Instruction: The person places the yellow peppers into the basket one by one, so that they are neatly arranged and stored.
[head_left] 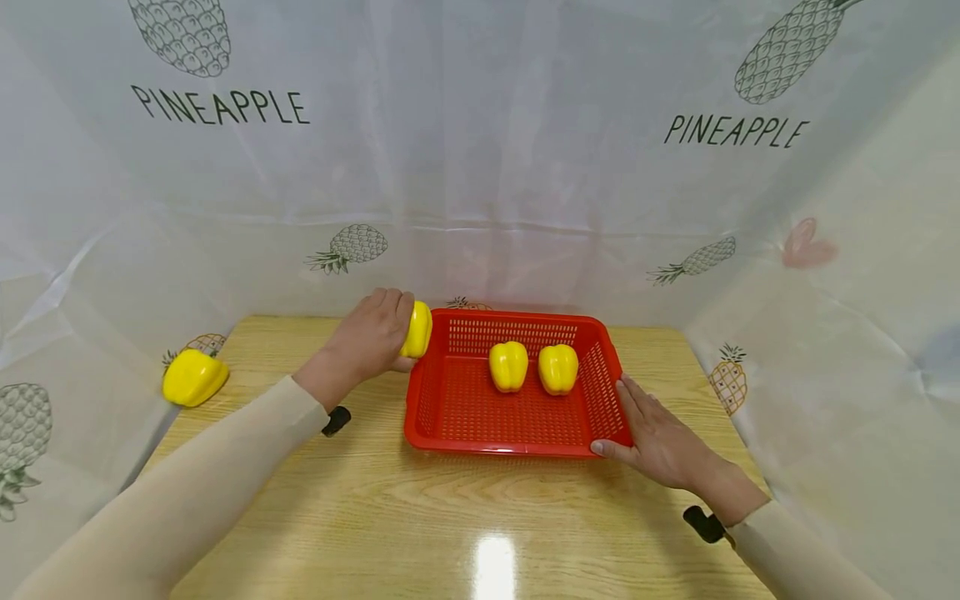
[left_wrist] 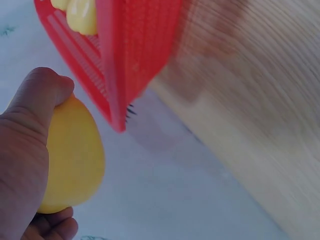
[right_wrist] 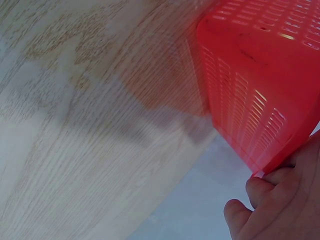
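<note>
My left hand (head_left: 372, 336) grips a yellow bell pepper (head_left: 417, 330) at the left rim of a red plastic basket (head_left: 495, 451). In the left wrist view, the thumb lies over one end of this pepper (left_wrist: 77, 155) and fingertips show under the other. Two more yellow bell peppers (head_left: 508, 367) sit side by side inside the basket. At the basket's right side, my right hand (head_left: 663, 437) holds the rim, its thumb over the front corner and the fingers along the outer wall. The right wrist view shows the perforated basket wall (right_wrist: 245, 100) beside those fingers.
Another yellow bell pepper (head_left: 195, 377) lies at the left edge of the wooden table (head_left: 420, 525). White sheeting with pineapple prints (head_left: 480, 167) hangs behind the table and along both sides.
</note>
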